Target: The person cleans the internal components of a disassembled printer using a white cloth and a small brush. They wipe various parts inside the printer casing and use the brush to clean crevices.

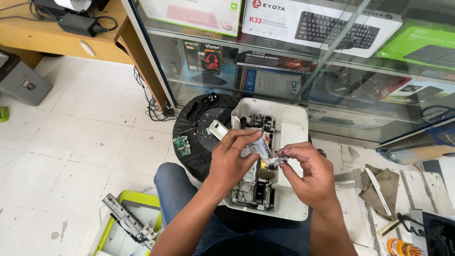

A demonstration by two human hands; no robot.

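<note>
An opened white printer shell (294,124) rests on my lap, its grey mechanism (258,189) and gears exposed. My left hand (231,159) hovers over the middle of it, fingers pinched on a small white and grey part (256,148). My right hand (308,170) is just to the right, fingertips pinching a small dark metallic piece (274,162) that touches the same part. A white plastic piece (218,129) lies by the shell's left edge.
A round black fabric case (196,137) on the floor holds a green circuit board (182,145) and small screws. A yellow-green tray (124,220) with a metal part sits lower left. A glass display cabinet (303,61) with boxed keyboards stands ahead. Rags (379,187) and cables lie right.
</note>
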